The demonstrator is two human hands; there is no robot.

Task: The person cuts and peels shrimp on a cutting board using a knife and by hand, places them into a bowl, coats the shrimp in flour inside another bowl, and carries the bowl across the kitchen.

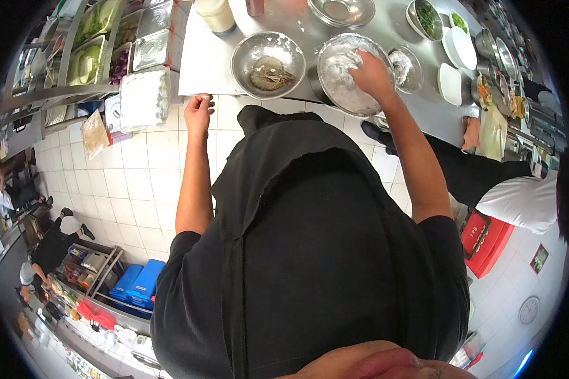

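My right hand (pixel 371 74) reaches into a metal bowl (pixel 335 104) of white powder, probably flour. Its fingers are bent down together into the powder (pixel 342 74), so anything between them is hidden. To the left, another metal bowl (pixel 238 66) holds a few raw shrimp (pixel 270 74), with white specks on its wall. My left hand (pixel 199 114) hangs just off the table's front edge, left of the shrimp bowl. Its fingers are curled loosely and I see nothing in them. A small clear bowl (pixel 411 72) with white powder stands right of my right hand.
On the steel table (pixel 284 19) stand a tub (pixel 215 16), a metal basin (pixel 341 12), a bowl of chopped greens (pixel 425 19) and white dishes (pixel 449 84). A stacked egg tray (pixel 144 101) sits at left. A person's hand (pixel 471 133) rests by a cutting board (pixel 492 132) at right.
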